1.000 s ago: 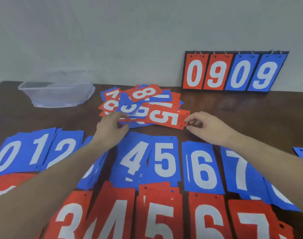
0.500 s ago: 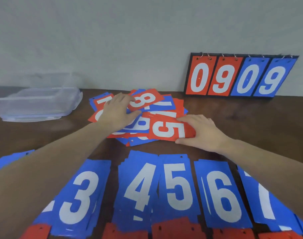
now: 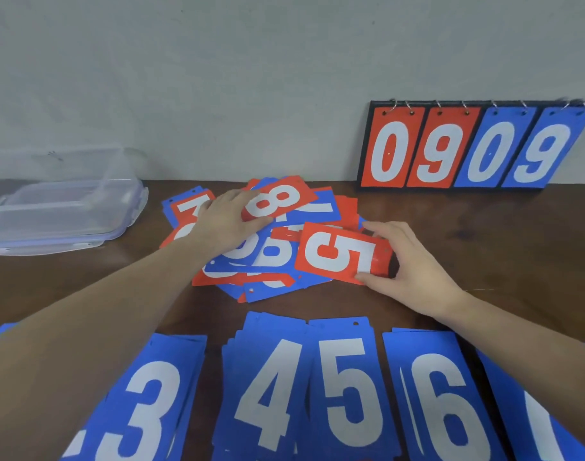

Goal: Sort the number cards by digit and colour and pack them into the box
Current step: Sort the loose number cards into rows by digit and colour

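Our right hand (image 3: 414, 267) pinches the red 5 card (image 3: 342, 252) by its end — our left hand (image 3: 226, 221) lies flat, fingers straight, on the mixed pile (image 3: 268, 257).

Looks like a plain indoor room, type unclear: could be an office or a staged recording spot. Cues: bare pale grey wall (image 3: 218, 78), no decor; dark brown wood-grain worktop (image 3: 501, 247) pushed right against it. On it, a ring-bound flip scoreboard (image 3: 477, 146) reading 0909 leans on the wall, and a clear plastic box (image 3: 51, 207) sits at far left. Loose number cards (image 3: 271, 234) are spread across the worktop.
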The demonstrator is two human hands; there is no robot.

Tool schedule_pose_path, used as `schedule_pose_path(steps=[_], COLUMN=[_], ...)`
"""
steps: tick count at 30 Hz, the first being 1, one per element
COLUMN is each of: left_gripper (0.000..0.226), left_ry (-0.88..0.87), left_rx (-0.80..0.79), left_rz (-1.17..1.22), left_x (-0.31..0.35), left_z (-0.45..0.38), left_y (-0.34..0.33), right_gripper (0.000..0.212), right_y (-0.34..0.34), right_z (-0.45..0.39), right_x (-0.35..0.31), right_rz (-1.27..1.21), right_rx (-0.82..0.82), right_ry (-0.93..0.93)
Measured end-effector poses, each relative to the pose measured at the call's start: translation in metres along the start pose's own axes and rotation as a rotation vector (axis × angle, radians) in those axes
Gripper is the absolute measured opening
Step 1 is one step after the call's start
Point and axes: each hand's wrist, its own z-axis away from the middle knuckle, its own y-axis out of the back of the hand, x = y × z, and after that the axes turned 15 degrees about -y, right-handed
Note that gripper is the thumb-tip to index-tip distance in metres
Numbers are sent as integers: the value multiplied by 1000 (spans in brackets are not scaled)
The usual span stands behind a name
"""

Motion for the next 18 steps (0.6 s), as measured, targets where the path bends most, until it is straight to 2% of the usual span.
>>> schedule_pose_path(steps=[7, 10, 13, 18], left_gripper=[53, 63, 62, 56], left_ry=[-77, -30, -19, -69], left_rx=[179, 154, 147, 177], left_rz=[44, 43, 56, 36], left_x=[-2, -4, -2, -6], left_z=[9, 8, 9, 8], left_y=[-10, -8, -6, -9], right_gripper=[66, 49, 30, 24], right_y=[3, 7, 8, 9], right_z=[-4, -7, -7, -6], right_x=[1, 2, 0, -3], right_rz=[-104, -191, -232, -241], right_rx=[7, 25, 7, 5], right_ry=[-84, -142, -186, -230])
